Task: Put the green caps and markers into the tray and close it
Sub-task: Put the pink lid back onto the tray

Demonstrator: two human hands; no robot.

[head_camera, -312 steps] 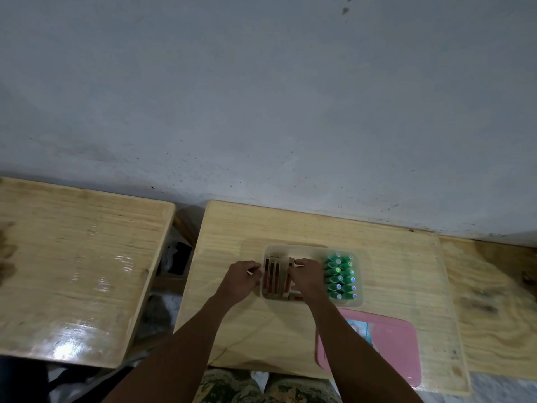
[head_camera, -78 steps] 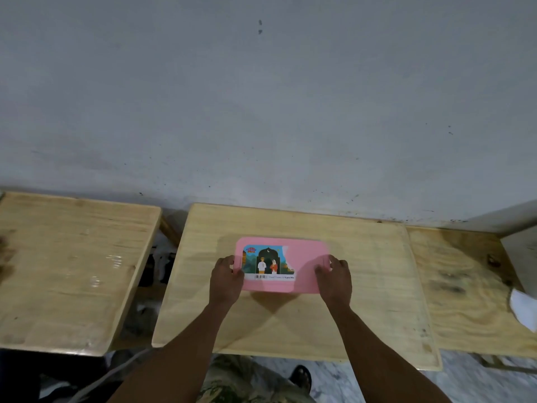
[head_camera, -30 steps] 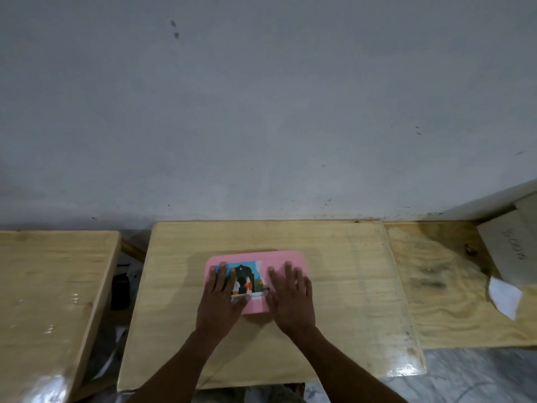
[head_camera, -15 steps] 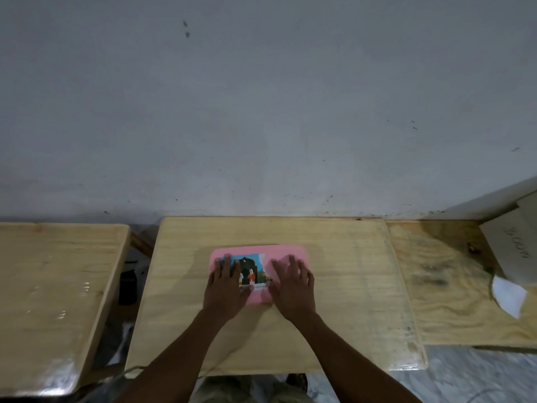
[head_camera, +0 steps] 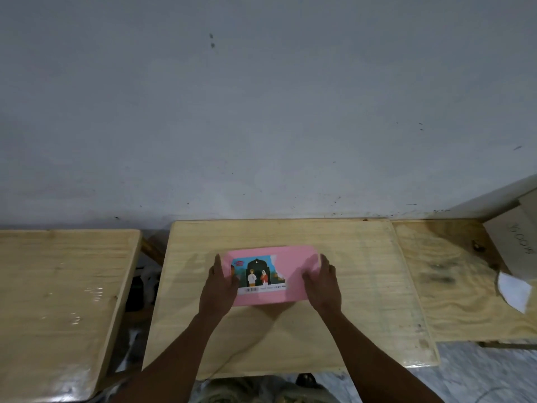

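Note:
The pink lid with a picture sticker lies flat over the tray on the middle wooden table, hiding the tray, the green caps and the markers. My left hand rests on the lid's left edge, fingers together along the side. At the lid's right edge lies my right hand, thumb on top and fingers against the side. Both hands touch the lid from opposite sides.
A second wooden table stands to the left across a gap. To the right is a plywood surface with a white paper scrap and a cardboard box. A grey wall rises behind.
Half a second ago both palms lay flat on top of the lid near its middle. They have since slid apart to its left and right edges.

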